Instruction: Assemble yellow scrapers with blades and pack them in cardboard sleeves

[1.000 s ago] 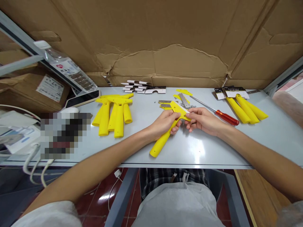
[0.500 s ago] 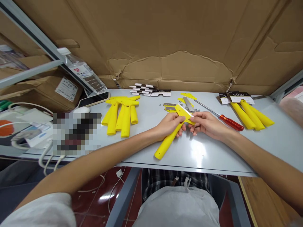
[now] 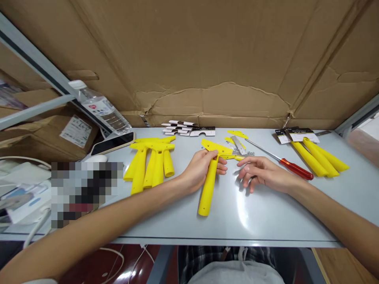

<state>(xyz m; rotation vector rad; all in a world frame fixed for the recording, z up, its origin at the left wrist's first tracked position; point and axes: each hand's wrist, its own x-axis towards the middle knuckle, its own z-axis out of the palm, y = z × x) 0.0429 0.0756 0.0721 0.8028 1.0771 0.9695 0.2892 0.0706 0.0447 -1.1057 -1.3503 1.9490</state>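
My left hand [image 3: 199, 170] is closed around the neck of a yellow scraper handle [image 3: 208, 191], thumb on top just under its wide head. The grip end points toward me. My right hand [image 3: 265, 173] hovers to the right with its fingers apart and slightly curled. Its index fingertip is at the end of a yellow plate piece [image 3: 229, 157] beside the scraper head; whether it touches cannot be made out. Behind the hands lie a metal blade [image 3: 238, 145], a thin yellow cover plate [image 3: 237, 134] and a scatter of small screws [image 3: 251, 154].
A red-handled screwdriver [image 3: 296, 169] lies right of the blade. Several yellow handles [image 3: 158, 167] are stacked left; scrapers with cards [image 3: 318, 161] lie far right. Folded cards [image 3: 180, 128] sit at the back. A phone [image 3: 114, 143] and bottle [image 3: 102, 108] stand left, cardboard behind.
My right hand has come off the scraper head and moved right, opening. My left hand has turned the handle more upright in view and shifted slightly left. The camera view has tilted up.
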